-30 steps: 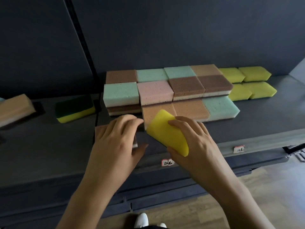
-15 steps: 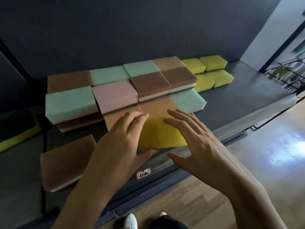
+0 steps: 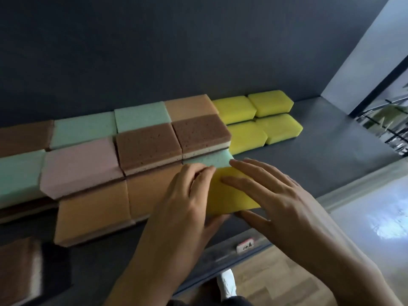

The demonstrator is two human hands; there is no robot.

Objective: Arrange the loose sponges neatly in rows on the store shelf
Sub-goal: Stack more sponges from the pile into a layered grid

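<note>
Shelving in dark grey fills most of the view: the shelf [image 3: 331, 151] runs beneath the yellow sponge [image 3: 229, 195] and out to its right, and the back panel [image 3: 176, 51] stands well behind it. Wooden floor [image 3: 276, 272] shows below that sponge, past the shelf's front edge.

Left of and behind the yellow sponge sits a packed block of sponges. Two orange sponges [image 3: 92, 213] lie directly to its left, and the pink sponge [image 3: 79, 164] and two brown sponges [image 3: 148, 146] form the stacked row behind them. Four more yellow sponges [image 3: 249, 135] sit in a square behind it and to the right.

The yellow sponge lies on a green sponge [image 3: 209, 159], whose far strip shows just behind it.

The right hand [image 3: 276, 195] lies flat on top of the yellow sponge, fingers straight and slightly apart, thumb at its near edge. The left hand [image 3: 183, 202] holds its left side, bent fingers together on the far corner and thumb against the near edge.

A white shoe [image 3: 226, 283] shows well below the sponge, and a price tag [image 3: 245, 247] sits on the shelf's edge just below it.
</note>
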